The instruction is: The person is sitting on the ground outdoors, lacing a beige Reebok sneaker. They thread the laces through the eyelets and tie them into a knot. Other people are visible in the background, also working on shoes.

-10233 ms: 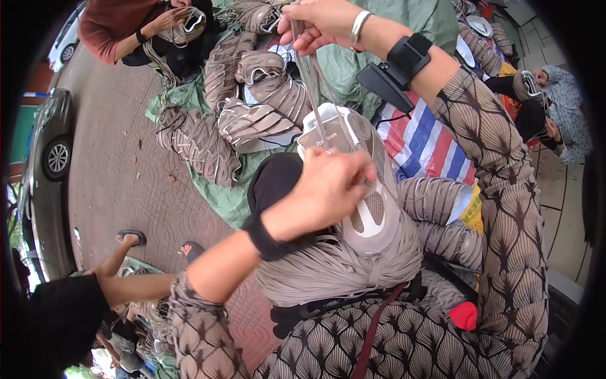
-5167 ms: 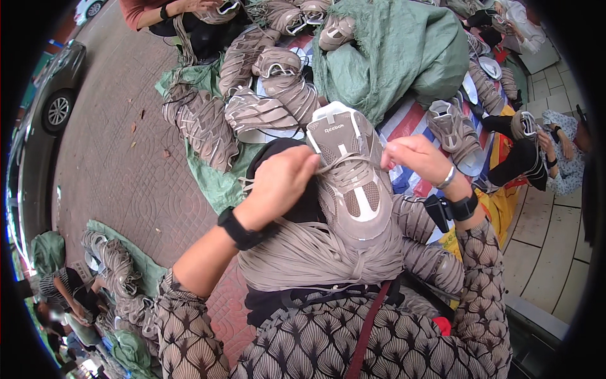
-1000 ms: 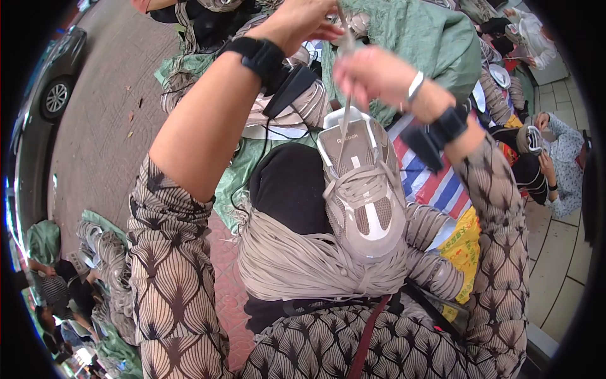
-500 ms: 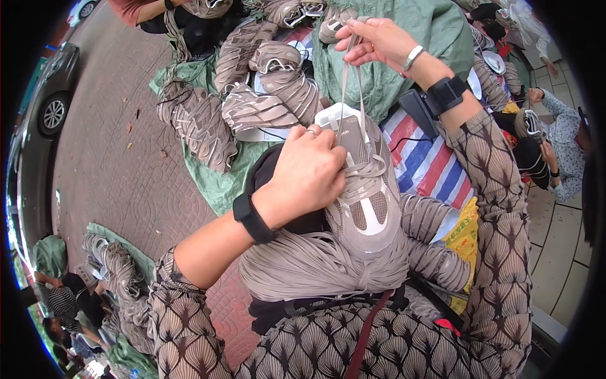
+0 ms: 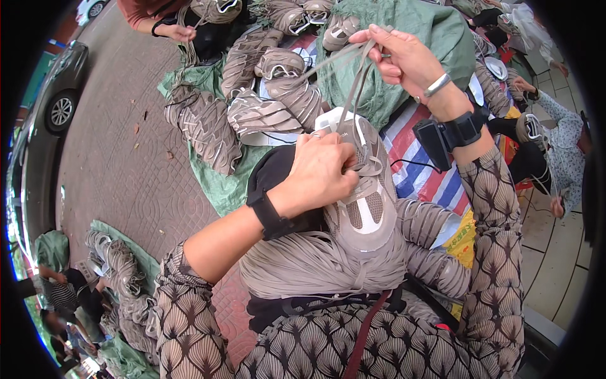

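Observation:
On my lap a grey-beige sneaker (image 5: 363, 215) lies with its toe toward me and its white-lined collar away from me. My left hand (image 5: 322, 167) is closed over the shoe's lacing, its fingers curled on a lace near the tongue; the fingertips are partly hidden. Higher up, beyond the heel, my right hand (image 5: 404, 63) pinches the flat grey shoelace (image 5: 355, 91), which runs up from the eyelets to its fingers. A loose lace end streams leftward from that hand. Below the toe, a thick tied bundle of grey laces (image 5: 303, 268) rests across my lap.
Several sneakers wrapped in laces (image 5: 205, 129) are heaped on green sacking ahead and left. A bulging green sack (image 5: 435, 44) stands beyond my right hand, near a striped plastic sheet (image 5: 413, 151). Other people (image 5: 562, 145) work at right, far left and ahead. A car (image 5: 53, 120) stands at left.
My right hand has shifted slightly right and down with the lace, and a loose end now swings out leftward. My left hand has moved slightly right over the lacing.

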A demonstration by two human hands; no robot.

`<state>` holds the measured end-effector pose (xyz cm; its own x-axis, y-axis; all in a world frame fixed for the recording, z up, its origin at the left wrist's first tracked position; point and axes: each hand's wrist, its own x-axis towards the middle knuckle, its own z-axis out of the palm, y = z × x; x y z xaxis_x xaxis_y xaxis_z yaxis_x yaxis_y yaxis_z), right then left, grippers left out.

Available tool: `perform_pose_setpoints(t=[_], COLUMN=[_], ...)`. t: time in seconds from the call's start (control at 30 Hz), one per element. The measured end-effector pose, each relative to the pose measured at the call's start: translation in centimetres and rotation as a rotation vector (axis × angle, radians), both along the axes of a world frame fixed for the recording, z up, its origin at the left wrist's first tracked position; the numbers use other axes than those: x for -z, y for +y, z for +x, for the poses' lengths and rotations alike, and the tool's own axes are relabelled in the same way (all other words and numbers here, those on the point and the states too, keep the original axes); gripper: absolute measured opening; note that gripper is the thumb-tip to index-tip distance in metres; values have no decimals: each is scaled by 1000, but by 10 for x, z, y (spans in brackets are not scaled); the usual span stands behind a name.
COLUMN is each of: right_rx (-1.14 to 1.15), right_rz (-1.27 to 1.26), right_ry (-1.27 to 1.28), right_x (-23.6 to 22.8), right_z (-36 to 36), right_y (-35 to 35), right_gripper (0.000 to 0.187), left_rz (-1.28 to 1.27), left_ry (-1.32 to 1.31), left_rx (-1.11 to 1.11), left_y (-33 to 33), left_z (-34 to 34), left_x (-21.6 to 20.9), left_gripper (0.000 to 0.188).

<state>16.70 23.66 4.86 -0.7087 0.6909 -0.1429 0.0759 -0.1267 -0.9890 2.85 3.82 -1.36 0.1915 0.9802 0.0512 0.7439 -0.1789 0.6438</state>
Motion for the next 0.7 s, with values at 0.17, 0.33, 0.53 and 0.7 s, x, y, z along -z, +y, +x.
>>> perform_pose_setpoints(t=[0.17,0.33,0.53,0.7], right_rx=[-25,-39,-79,-85], right_rz=[-33,-8,-7,5], right_ry=[73,91,121,124], right_x=[-2,-7,-10,-9], right_z=[2,4,0,6], right_y=[-10,-17,-23,-26], right_gripper=[36,38,39,40], left_rz=[-13,11,-11,-98], left_ry=[34,125,200,-67], left_rx=[80,54,167,192], left_y=[7,6,10,7], left_z=[3,-5,-13,-20], left_x=[-3,-4,-6,-10], left_gripper=[12,14,12,15])
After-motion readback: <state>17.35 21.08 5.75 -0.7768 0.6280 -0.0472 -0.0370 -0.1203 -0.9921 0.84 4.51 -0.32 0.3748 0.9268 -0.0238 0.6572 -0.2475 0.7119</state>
